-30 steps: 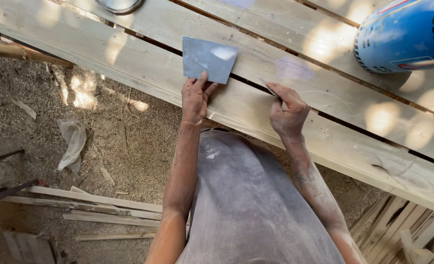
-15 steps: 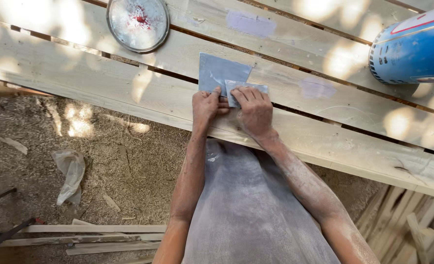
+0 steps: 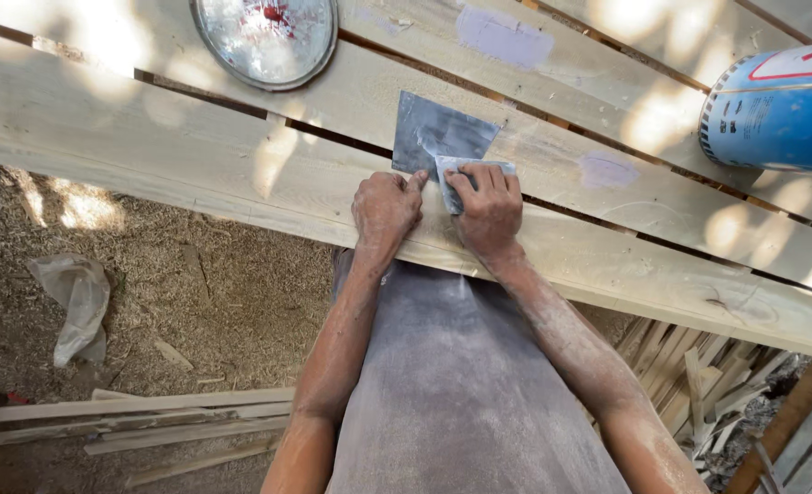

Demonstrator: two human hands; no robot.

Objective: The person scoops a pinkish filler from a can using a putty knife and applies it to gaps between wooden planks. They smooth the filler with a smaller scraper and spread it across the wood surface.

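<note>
While much of the grey sheet (image 3: 435, 137) is seen lying flat on the wooden plank (image 3: 195, 174), its near corner is hidden beneath the hands; whether it is sandpaper or thin metal cannot be told. A folded paler part of the sheet is covered by the right hand (image 3: 488, 212), whose fingers are pressed together and laid flat upon it; the left hand (image 3: 385, 209) is curled just beside it, knuckles up, with one fingertip touching the sheet's edge, and what lies under that palm is not shown. A round metal lid (image 3: 265, 38) is cut off by the upper edge, as is a blue drum (image 3: 779, 110) on its side at the right edge. Below the planks, sawdust-strewn ground is seen, with a crumpled plastic bag (image 3: 75, 302) and loose wooden slats (image 3: 140, 416); the middle is blocked by the person's grey garment (image 3: 461, 393).
</note>
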